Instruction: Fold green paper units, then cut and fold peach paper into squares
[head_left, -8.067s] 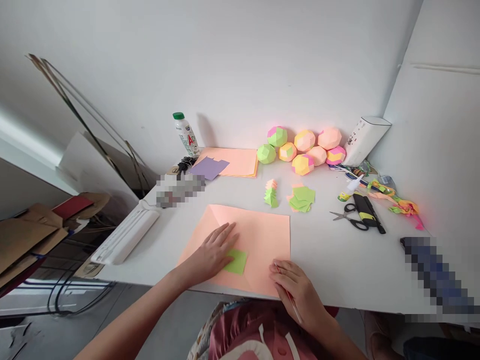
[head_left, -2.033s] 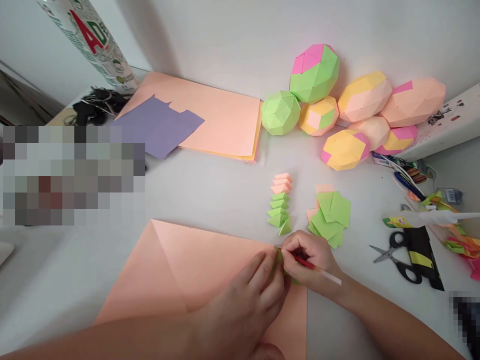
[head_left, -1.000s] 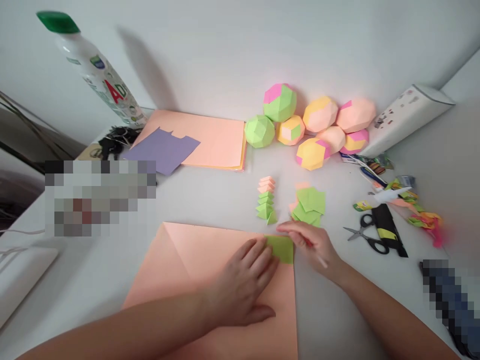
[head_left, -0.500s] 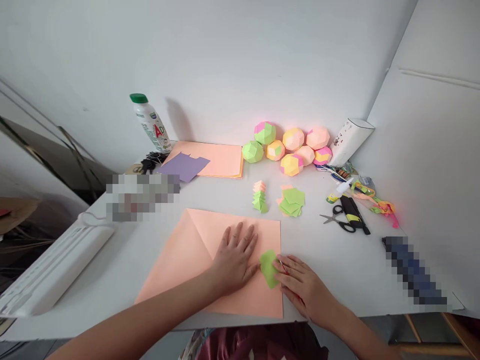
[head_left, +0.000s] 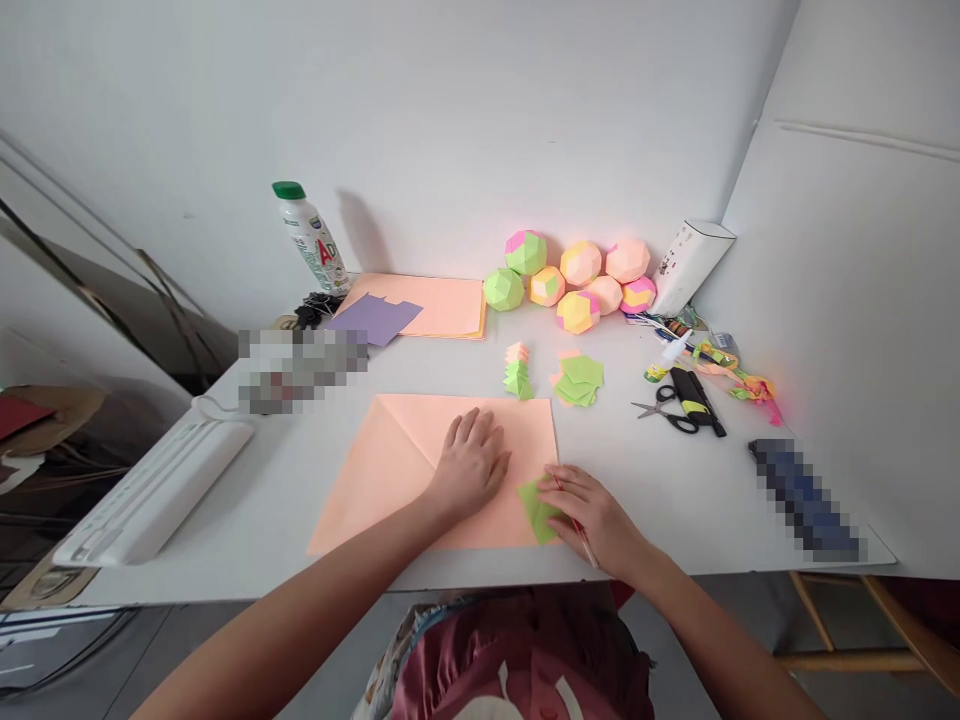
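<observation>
My left hand (head_left: 466,468) lies flat with fingers stretched on a large peach paper sheet (head_left: 375,480), which has a diagonal crease. At the sheet's right edge, my right hand (head_left: 600,518) holds a thin red pen (head_left: 579,528) that slants between its fingers. Those same fingers touch a small green paper piece (head_left: 535,508) and cover part of it. Whether the pen's tip meets the paper is hidden. Beyond the sheet stand a row of folded green and peach paper pieces (head_left: 517,372) and a loose pile of green cut pieces (head_left: 580,380).
Several faceted paper balls (head_left: 579,312) sit against the back wall. Scissors (head_left: 666,408), a black cutter (head_left: 696,402) and a glue bottle (head_left: 666,358) lie at right. Purple paper (head_left: 379,320), a white bottle (head_left: 313,240) and a long white device (head_left: 157,490) are at left.
The camera view has shifted, so the table sits higher in the picture. My left hand has drawn away from the green piece, and the pen in my right hand now shows more.
</observation>
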